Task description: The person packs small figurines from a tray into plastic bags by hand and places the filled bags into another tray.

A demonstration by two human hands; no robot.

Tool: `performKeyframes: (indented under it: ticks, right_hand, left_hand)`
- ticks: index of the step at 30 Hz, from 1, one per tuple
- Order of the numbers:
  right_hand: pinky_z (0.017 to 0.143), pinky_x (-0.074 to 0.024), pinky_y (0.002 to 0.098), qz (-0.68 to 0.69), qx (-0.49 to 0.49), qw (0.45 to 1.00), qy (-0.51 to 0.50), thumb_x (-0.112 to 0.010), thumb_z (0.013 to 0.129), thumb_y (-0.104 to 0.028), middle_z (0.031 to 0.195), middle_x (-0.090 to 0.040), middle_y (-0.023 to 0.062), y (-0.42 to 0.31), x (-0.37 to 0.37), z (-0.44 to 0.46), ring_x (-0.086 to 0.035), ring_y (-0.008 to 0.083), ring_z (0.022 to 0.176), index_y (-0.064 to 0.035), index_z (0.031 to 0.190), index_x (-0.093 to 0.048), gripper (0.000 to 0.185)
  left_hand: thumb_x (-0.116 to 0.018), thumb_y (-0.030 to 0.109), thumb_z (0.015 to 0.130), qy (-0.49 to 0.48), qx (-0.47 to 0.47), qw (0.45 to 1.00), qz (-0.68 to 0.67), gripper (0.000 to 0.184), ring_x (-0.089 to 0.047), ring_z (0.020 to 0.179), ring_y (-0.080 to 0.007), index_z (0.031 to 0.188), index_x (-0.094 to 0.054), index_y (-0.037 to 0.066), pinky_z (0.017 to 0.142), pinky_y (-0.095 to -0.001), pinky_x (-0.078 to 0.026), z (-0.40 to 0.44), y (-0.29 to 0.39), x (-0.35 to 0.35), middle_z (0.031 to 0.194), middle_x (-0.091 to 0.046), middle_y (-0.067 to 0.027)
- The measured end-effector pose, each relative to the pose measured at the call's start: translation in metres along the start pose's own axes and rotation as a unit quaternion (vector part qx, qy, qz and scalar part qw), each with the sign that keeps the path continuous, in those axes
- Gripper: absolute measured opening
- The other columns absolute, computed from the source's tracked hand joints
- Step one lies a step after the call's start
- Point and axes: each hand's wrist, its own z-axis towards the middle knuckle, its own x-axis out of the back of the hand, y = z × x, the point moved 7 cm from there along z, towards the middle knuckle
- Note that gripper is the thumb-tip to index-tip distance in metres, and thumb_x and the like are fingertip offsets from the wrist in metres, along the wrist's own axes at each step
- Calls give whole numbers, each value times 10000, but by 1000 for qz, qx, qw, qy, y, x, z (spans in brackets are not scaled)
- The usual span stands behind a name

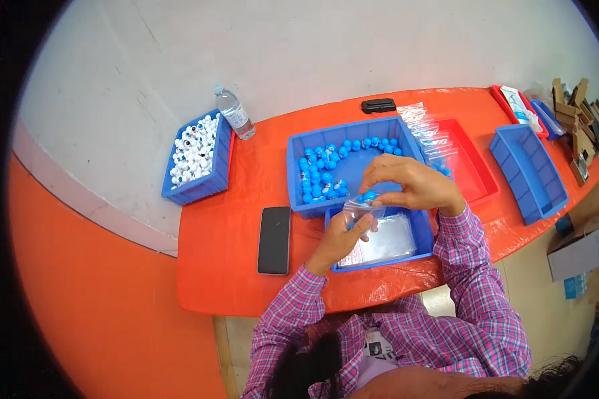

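My left hand is closed on a small clear zip bag, held upright above the blue tray of flat clear bags. Over the bag's mouth, the fingers of my right hand pinch blue balls; how many is hard to make out. Just beyond the hands stands a larger blue bin with many blue balls along its left and far sides. Part of that bin is hidden behind my right hand.
A black phone lies at left. Farther left are a blue bin of white balls and a water bottle. At right, clear bags overlap a red tray, beside another blue bin. A black object lies at the back.
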Motion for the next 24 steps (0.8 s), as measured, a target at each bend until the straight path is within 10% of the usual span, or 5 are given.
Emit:
performKeyframes:
  ticks: [12, 24]
  right_hand:
    - [725, -479, 306, 190, -104, 976, 6, -665, 849, -130, 905, -636, 82, 29, -5, 16, -589, 197, 800, -65, 1024, -702, 190]
    - [693, -503, 354, -207, -156, 951, -171, -678, 812, -159, 881, -678, 104, 138, -102, 83, -621, 241, 714, -49, 927, -665, 160]
  left_hand:
    - [-554, 341, 961, -31, -42, 996, -71, 337, -621, 832, -163, 1140, -569, 55, 709, -265, -527, 0, 3, -6, 908, -664, -79]
    - [-565, 343, 956, -11, -99, 985, -142, 403, -612, 815, -157, 1236, -513, 58, 743, -265, -509, 5, -1, 4, 919, -665, -80]
